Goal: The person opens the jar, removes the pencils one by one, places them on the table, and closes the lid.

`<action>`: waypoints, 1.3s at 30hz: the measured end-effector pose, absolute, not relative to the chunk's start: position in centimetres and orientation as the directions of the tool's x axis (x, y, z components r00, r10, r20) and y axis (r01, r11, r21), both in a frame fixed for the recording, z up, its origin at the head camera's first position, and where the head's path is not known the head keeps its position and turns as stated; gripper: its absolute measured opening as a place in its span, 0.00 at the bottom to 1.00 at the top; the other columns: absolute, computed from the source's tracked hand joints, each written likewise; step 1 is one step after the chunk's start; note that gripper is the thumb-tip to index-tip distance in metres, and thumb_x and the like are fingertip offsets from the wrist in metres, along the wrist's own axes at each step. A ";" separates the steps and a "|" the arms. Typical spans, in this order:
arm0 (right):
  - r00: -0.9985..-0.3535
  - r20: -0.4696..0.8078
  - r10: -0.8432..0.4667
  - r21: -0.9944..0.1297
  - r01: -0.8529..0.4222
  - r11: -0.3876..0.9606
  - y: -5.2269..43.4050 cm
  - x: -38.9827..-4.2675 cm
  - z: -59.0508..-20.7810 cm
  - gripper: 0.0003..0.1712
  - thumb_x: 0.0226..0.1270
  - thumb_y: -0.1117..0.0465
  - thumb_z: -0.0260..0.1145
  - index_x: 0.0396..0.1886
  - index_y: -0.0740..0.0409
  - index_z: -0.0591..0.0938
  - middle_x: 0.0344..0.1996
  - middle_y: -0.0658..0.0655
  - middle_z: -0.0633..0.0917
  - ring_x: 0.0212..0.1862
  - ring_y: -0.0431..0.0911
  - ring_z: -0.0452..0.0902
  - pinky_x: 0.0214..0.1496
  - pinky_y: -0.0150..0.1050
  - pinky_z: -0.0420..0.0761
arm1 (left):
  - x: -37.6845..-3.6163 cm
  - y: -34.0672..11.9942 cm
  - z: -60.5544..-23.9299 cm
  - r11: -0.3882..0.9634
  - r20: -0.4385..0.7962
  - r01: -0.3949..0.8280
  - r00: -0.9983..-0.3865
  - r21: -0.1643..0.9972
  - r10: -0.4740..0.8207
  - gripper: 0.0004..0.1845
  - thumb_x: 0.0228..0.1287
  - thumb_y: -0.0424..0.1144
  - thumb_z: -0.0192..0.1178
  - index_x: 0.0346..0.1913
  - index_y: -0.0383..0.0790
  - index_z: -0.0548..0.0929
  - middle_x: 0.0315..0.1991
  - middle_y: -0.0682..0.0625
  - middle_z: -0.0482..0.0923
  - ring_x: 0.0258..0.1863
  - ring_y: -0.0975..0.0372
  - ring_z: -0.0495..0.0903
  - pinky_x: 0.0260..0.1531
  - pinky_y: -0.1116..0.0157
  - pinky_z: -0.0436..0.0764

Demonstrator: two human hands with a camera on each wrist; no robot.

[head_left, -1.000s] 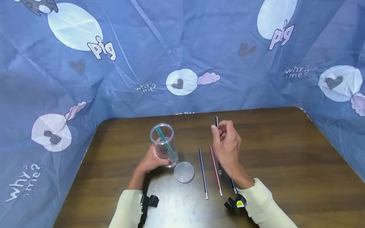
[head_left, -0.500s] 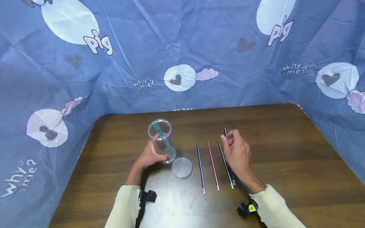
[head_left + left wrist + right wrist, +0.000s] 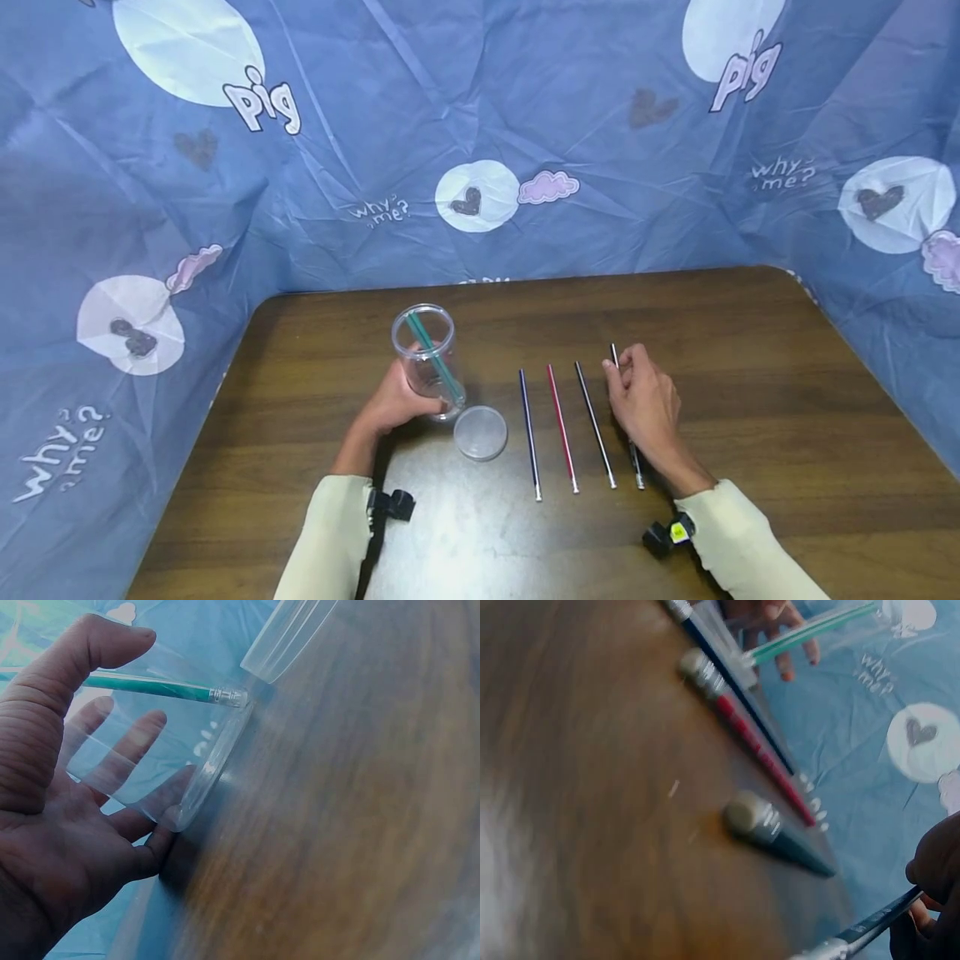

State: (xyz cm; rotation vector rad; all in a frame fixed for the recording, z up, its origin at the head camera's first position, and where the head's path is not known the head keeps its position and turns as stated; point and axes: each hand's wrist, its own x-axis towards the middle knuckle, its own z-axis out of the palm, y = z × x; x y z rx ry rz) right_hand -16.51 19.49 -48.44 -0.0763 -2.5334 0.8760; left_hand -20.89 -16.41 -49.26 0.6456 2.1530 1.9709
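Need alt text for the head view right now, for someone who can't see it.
The right hand pinches a dark pencil lying on the brown table, beside three more pencils in a row. The left hand holds a clear jar containing a green pencil, its lid beside it.

Five pencils are counted: one green pencil inside the jar and four in a row on the counter, namely a blue pencil, a red pencil, and two black pencils. One clear jar and one round lid are seen. Two hands are in view.
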 end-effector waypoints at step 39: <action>-0.968 0.148 0.202 -0.515 0.099 0.852 20.2 -17.9 -50.3 0.16 0.66 0.50 0.66 0.34 0.59 0.78 0.30 0.67 0.85 0.34 0.67 0.81 0.32 0.61 0.76 | -20.8 -16.4 -49.4 0.085 0.159 0.207 -0.908 0.975 0.389 0.44 0.35 0.16 0.68 0.64 0.27 0.67 0.56 0.27 0.76 0.51 0.44 0.79 0.56 0.50 0.78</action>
